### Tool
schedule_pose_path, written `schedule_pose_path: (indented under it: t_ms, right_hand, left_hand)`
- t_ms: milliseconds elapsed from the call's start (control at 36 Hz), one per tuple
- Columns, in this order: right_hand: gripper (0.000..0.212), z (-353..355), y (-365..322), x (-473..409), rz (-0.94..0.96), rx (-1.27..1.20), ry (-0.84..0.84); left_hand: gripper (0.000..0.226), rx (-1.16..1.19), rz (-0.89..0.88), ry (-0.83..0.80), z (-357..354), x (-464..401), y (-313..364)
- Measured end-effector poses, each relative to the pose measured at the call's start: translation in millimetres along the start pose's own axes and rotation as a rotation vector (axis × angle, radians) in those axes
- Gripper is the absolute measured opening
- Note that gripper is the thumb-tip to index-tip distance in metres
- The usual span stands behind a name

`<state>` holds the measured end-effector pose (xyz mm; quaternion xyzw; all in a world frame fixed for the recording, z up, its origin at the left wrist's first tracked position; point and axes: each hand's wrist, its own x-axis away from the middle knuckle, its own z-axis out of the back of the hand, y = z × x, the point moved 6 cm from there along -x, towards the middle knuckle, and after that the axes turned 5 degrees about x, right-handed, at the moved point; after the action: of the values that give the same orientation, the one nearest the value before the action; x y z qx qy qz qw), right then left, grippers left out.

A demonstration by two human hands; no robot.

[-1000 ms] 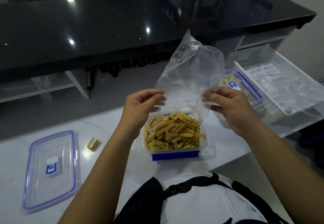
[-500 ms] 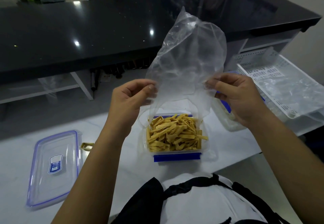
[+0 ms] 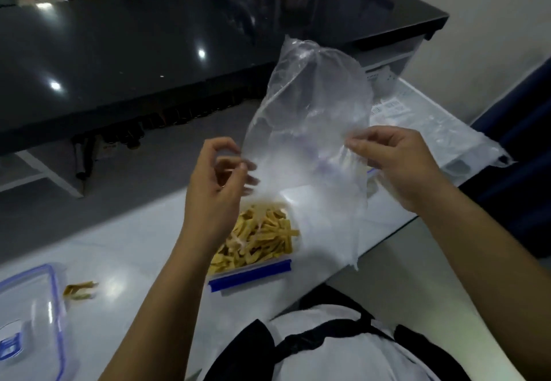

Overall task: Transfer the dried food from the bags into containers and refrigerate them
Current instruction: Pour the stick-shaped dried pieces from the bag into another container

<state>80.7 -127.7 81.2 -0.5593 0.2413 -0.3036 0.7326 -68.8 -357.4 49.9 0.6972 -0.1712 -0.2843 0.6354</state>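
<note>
I hold an empty clear plastic bag [image 3: 313, 118] upright in the air, to the right of and above an open clear container [image 3: 250, 276] with a blue clip. The container is full of yellow dried food strips [image 3: 265, 237]. My right hand [image 3: 396, 166] pinches the bag's right edge. At the bag's left edge is my left hand [image 3: 217, 183], its fingers loosely curled and blurred, so its grip is unclear. The container's blue-rimmed lid [image 3: 29, 306] lies flat at the far left of the white table [image 3: 134, 246].
A few loose yellow strips [image 3: 79, 289] lie next to the lid. A white perforated basket [image 3: 417, 106] with crumpled plastic [image 3: 471, 145] sits at the right. A black countertop [image 3: 149, 52] runs across the back. The table's edge drops off at lower right.
The bag has shifted right, off the container's mouth, and the container shows fully uncovered on its left. My left fingers have loosened at the bag's edge. The view has swung right.
</note>
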Motion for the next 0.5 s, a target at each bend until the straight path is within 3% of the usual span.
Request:
schedule_pose_path:
  t_ms: [167, 250, 389, 500]
  right_hand:
    - [0.003, 90.2, 33.0, -12.4, -0.115, 0.079, 0.199]
    - [0.011, 139.1, 51.9, -25.6, -0.157, 0.182, 0.244]
    - [0.006, 215.9, 73.6, -66.5, -0.182, 0.352, 0.232]
    - [0.01, 265.5, 86.8, -118.5, -0.201, 0.417, 0.184]
  left_hand:
    - [0.029, -0.026, 0.065, -0.272, -90.6, -15.4, -16.3]
    - [0.03, -0.083, 0.15, -0.415, -144.3, -25.3, -29.5]
    - [0.037, -0.1, 0.246, -0.613, -231.3, -39.4, -40.4]
    - [0.038, -0.251, 0.213, -0.726, -287.8, -55.3, -39.6]
